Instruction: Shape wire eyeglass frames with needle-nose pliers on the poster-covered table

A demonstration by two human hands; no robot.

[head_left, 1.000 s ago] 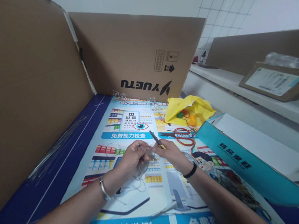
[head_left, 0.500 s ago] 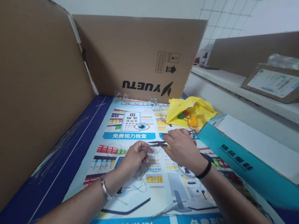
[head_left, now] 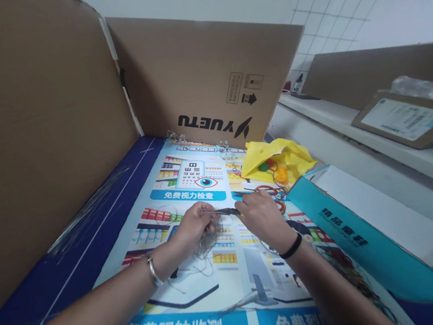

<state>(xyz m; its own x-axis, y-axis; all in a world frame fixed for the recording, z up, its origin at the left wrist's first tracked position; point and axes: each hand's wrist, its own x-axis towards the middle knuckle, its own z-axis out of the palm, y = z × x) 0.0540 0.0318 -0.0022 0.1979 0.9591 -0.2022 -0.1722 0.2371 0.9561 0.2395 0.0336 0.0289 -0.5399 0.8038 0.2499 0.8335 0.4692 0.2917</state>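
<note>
My right hand [head_left: 265, 220] is wrapped round needle-nose pliers [head_left: 227, 211], whose dark jaws point left and are closed. At their tip, my left hand [head_left: 196, 228] pinches thin wire [head_left: 207, 246] between thumb and fingers. Loose, tangled loops of this wire hang below the left hand. The exact spot where jaws and wire meet is too fine to make out. Just behind my right hand lie scissors [head_left: 280, 207] with red-orange handles, partly covered by the hand.
A yellow bag [head_left: 255, 159] holding green and orange pieces lies behind the right hand. A teal box [head_left: 337, 232] stands at the right. Cardboard panels [head_left: 198, 70] rise at the back and left. Cut wires [head_left: 86, 219] lie at the left, small clear pieces [head_left: 223, 149] at the back.
The pliers' jaws, apart half a second ago, have come together at my left fingertips. My right hand has dropped slightly, showing more of the scissors' red handles.
</note>
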